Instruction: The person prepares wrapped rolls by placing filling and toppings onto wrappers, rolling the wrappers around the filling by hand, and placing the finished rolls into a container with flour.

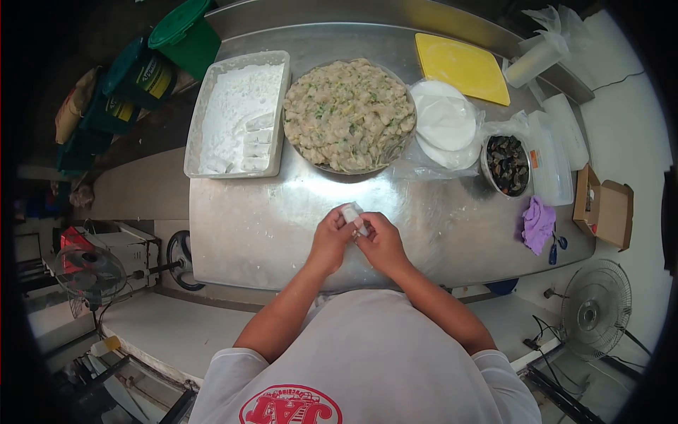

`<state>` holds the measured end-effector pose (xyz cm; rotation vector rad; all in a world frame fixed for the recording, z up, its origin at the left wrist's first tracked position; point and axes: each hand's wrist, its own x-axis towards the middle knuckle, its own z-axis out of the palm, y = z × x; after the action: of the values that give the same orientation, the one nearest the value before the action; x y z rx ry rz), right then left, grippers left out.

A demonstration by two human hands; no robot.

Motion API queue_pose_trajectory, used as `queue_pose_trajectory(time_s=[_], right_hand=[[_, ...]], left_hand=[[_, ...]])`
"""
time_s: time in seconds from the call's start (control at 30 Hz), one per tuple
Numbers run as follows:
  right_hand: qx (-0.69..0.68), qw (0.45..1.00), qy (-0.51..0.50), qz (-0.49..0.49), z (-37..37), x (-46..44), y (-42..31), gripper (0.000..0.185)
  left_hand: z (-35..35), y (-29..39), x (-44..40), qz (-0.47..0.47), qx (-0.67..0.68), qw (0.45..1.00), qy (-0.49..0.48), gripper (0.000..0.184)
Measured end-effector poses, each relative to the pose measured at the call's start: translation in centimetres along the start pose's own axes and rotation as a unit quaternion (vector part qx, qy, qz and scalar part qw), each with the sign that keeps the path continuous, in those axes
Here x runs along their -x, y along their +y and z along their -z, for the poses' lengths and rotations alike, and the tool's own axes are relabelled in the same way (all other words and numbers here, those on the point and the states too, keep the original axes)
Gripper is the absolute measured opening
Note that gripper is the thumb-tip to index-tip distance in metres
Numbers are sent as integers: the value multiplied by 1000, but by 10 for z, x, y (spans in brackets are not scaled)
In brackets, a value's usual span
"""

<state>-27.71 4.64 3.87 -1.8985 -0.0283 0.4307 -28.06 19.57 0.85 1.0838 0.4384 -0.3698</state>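
Both hands meet above the front middle of the steel table, closed round a small white roll (353, 215). My left hand (332, 237) grips it from the left, and my right hand (380, 242) from the right, the fingertips almost touching. Beyond them stands a large round bowl of pale filling with green bits (349, 116). To its left, a white tray (282, 88) holds white powder and several pale rolls (258, 145). Round white wrapper sheets (445, 124) lie stacked on plastic right of the bowl.
A yellow board (462, 68) lies at the back right. Further right are a bowl of dark pieces (508, 165), a clear container (552, 162), a purple cloth (538, 225) and an open cardboard box (613, 210). The steel table's (236, 237) front edge is near my torso.
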Motion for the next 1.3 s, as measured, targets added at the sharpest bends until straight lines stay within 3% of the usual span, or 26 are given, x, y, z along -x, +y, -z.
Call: queue_pose_trajectory(time_s=[0.03, 0.07, 0.13, 0.17, 0.2, 0.3, 0.4, 0.63, 0.7, 0.73, 0.83, 0.9, 0.93, 1.03, 1.07, 1.13, 1.17, 1.2, 1.23, 1.3], right_hand=[[-17, 999, 1, 29, 1, 1, -7, 46], [-16, 999, -1, 31, 4, -1, -16, 46], [123, 960, -9, 252, 16, -16, -36, 45], [179, 944, -29, 277, 26, -27, -47, 45], [212, 917, 19, 337, 29, -45, -47, 46], [345, 860, 111, 360, 37, -98, -72, 51], [455, 824, 99, 324, 31, -140, -97, 51], [493, 833, 50, 247, 24, -128, -99, 46], [209, 915, -4, 346, 24, -103, -87, 42], [145, 925, -57, 347, 19, -88, -84, 41], [71, 952, -102, 279, -5, -52, -59, 41], [-90, 975, -113, 169, -14, -32, -49, 42], [-91, 974, -117, 172, -13, -24, -49, 42], [-60, 967, -153, 197, 9, 2, -39, 38], [-9, 969, -190, 160, 19, 9, -28, 36], [42, 965, -227, 125, 31, 20, -19, 33], [37, 975, -192, 108, 36, 25, -19, 31], [33, 983, -157, 89, 41, 28, -20, 28], [33, 983, -157, 90, 46, 30, -18, 28], [93, 987, -104, 79, 56, 33, -15, 28]], left_hand=[[2, 5, 0, -14, 93, 995, -44, 46], [6, 12, 1, -16, 94, 995, -42, 46], [15, 38, 5, -12, 158, 985, -64, 44], [33, 36, -2, -4, 166, 984, -69, 43], [32, 44, -2, -7, 167, 984, -65, 43], [31, 62, 3, -56, 202, 975, -66, 51], [31, 65, 3, -67, 208, 973, -72, 56], [34, 60, 8, -85, 244, 964, -67, 58], [34, 59, 6, -76, 251, 962, -72, 52], [36, 54, 3, -72, 253, 962, -71, 52], [32, 54, -3, -60, 203, 972, -102, 49], [12, 68, 3, -92, 251, 963, -28, 42], [15, 70, 1, -96, 250, 963, -25, 42], [29, 85, -3, -89, 211, 973, 30, 38], [39, 99, -4, -86, 201, 975, 47, 38], [74, 133, -14, -107, 129, 986, 7, 42], [88, 154, -20, -116, 78, 990, -13, 43], [88, 183, -23, -132, -83, 986, 59, 49], [101, 199, -38, -206, -234, 948, 63, 58], [112, 243, -61, -260, -455, 848, 77, 59]])
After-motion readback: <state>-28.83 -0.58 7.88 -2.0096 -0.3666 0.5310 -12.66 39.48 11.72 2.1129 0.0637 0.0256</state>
